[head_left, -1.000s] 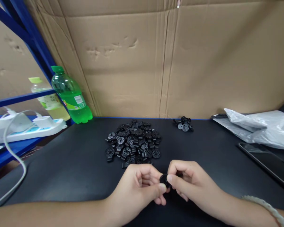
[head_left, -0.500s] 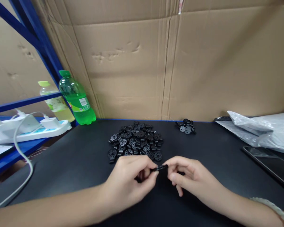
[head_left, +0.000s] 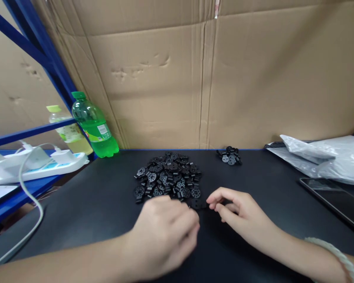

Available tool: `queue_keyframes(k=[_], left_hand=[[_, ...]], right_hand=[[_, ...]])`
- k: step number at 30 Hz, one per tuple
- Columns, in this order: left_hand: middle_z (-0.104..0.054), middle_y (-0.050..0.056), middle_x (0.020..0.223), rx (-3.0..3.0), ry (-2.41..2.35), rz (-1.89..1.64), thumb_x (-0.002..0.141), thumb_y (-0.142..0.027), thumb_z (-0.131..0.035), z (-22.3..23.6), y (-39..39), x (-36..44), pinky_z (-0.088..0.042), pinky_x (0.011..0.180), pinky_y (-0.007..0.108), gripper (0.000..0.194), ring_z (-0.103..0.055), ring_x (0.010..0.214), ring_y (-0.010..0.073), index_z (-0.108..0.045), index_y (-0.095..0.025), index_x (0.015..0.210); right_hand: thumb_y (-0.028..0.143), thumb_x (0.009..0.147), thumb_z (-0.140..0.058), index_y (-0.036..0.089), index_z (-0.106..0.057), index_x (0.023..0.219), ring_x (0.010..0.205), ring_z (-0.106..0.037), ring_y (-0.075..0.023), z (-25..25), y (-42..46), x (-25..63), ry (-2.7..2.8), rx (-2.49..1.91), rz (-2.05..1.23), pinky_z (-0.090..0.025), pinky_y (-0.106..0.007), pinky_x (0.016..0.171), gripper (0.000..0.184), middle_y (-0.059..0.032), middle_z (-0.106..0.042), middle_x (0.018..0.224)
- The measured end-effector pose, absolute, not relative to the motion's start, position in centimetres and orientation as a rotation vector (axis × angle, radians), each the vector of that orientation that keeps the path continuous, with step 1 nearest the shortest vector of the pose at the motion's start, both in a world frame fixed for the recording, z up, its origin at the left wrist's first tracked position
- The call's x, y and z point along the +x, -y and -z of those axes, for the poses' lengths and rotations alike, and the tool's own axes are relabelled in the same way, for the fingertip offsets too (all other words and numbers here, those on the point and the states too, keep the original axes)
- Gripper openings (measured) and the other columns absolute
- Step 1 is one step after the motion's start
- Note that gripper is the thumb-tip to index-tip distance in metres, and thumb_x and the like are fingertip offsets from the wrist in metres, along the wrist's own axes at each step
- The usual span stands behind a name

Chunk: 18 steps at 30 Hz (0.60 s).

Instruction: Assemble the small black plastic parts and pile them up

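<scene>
In the head view, my left hand [head_left: 169, 234] is curled closed in front of the pile, knuckles up. Its fingertips are out of sight, and I cannot tell what they grip. My right hand [head_left: 234, 206] is opposite, thumb and fingers drawn together. At its fingertips is a blurred black plastic piece [head_left: 197, 203] with small holes, which they seem to pinch; its left end is close behind my left hand. Just beyond lies a heap of black plastic parts [head_left: 168, 175] with round, perforated discs and short tabs.
A smaller cluster of black parts [head_left: 230, 156] sits at the back right. Farther right are a phone [head_left: 330, 196] and a clear plastic bag [head_left: 336, 157]. Left are a green bottle [head_left: 97, 131], a yellowish bottle [head_left: 72, 135], a power strip [head_left: 59, 167] and blue shelf frame [head_left: 44, 51]. Cardboard [head_left: 153, 90] stands behind.
My left hand has rolled over into a closed shape, hiding its fingertips. The black piece now shows its holed face beside my right fingertips. The view has shifted slightly.
</scene>
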<state>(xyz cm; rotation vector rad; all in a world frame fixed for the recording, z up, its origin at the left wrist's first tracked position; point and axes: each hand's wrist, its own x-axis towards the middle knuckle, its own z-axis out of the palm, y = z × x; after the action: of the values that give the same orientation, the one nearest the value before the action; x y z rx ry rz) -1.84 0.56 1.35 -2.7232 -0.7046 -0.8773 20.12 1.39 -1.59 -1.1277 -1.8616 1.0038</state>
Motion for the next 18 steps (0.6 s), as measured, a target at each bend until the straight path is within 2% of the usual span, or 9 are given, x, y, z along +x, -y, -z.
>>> queue_keyframes(k=[2,4,7,11,15,18], left_hand=[[-0.066,0.001,0.066,-2.920,0.549,0.784,0.094,-0.014,-0.051,-0.9,0.8,-1.3,-0.043,0.052,0.029,0.017,-0.058,0.056,0.0162,-0.066,-0.015,0.085],[-0.075,0.005,0.086,-3.100,0.386,0.707,0.098,-0.015,-0.048,-0.4,1.6,-0.8,-0.052,0.072,0.027,0.018,-0.067,0.077,0.0178,-0.066,-0.015,0.099],[-0.074,0.010,0.111,-3.265,0.374,0.654,0.101,-0.018,-0.043,-0.1,1.7,-0.6,-0.048,0.098,0.029,0.022,-0.066,0.106,0.0214,-0.062,-0.015,0.113],[-0.072,0.012,0.117,-3.320,0.460,0.640,0.102,-0.021,-0.039,0.1,1.0,-0.9,-0.049,0.101,0.032,0.025,-0.062,0.114,0.0232,-0.060,-0.016,0.117],[-0.072,0.010,0.119,-3.286,0.420,0.676,0.103,-0.021,-0.038,0.2,0.7,-1.3,-0.048,0.102,0.031,0.026,-0.062,0.115,0.0228,-0.060,-0.017,0.117],[-0.071,0.009,0.120,-3.282,0.408,0.655,0.103,-0.022,-0.039,0.7,0.5,-1.3,-0.047,0.104,0.029,0.025,-0.061,0.116,0.0224,-0.060,-0.018,0.118]], right_hand=[[0.006,0.085,-0.048,0.017,-0.066,0.095,0.082,-0.060,-0.0205,1.4,-1.2,20.3,2.093,-1.037,-0.723,-0.052,-0.037,0.075,0.024,-0.0070,-0.066,0.089],[0.002,0.086,-0.045,0.016,-0.066,0.103,0.093,-0.059,-0.0222,1.3,-1.0,20.4,2.236,-0.924,-0.595,-0.051,-0.039,0.084,0.030,-0.0088,-0.066,0.096],[0.002,0.088,-0.044,0.017,-0.064,0.111,0.099,-0.057,-0.0224,1.4,-0.7,20.2,2.292,-0.890,-0.576,-0.051,-0.039,0.089,0.034,-0.0093,-0.067,0.103],[0.005,0.091,-0.044,0.018,-0.063,0.112,0.099,-0.058,-0.0217,1.1,-0.9,20.2,2.305,-0.880,-0.514,-0.052,-0.037,0.088,0.031,-0.0090,-0.068,0.103],[0.009,0.091,-0.045,0.017,-0.066,0.104,0.096,-0.061,-0.0213,0.2,-3.4,21.8,2.329,-1.007,-0.146,-0.053,-0.035,0.087,0.026,-0.0088,-0.070,0.098],[0.011,0.090,-0.045,0.011,-0.067,0.106,0.103,-0.059,-0.0296,0.0,-6.5,25.0,2.253,-1.179,0.045,-0.048,-0.049,0.095,0.027,-0.0157,-0.069,0.103]])
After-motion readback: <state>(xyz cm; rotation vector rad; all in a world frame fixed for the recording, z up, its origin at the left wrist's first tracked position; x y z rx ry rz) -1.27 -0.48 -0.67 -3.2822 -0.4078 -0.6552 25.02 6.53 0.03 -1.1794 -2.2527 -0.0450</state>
